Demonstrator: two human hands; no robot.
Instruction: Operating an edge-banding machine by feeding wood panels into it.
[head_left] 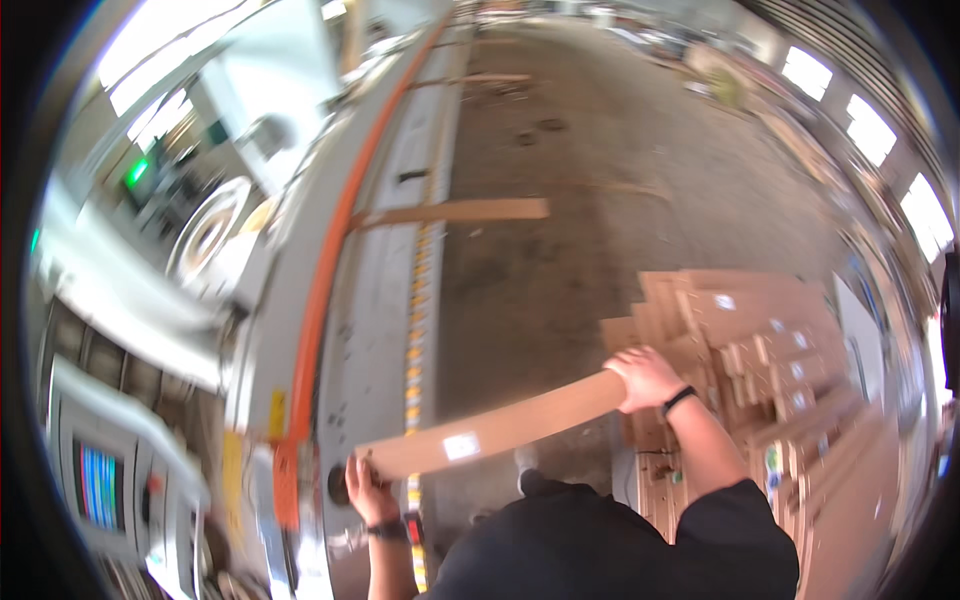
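Observation:
A long brown board (pixel 520 421) with a white label spans the space in front of me, its right end higher in the picture than its left. My left hand (pixel 368 492) is closed on the board's left end, over the grey machine bed (pixel 375 330). At the other end my right hand (pixel 645 378) grips the board, close to a stack of similar boards (pixel 760 310). Some fingers of both hands are hidden by the board.
Along the machine bed runs an orange rail (pixel 330 270). Another board (pixel 495 209) lies across the bed and juts over the floor. A control panel with a lit screen (pixel 98 485) stands at the lower left. Several labelled boards are piled on my right.

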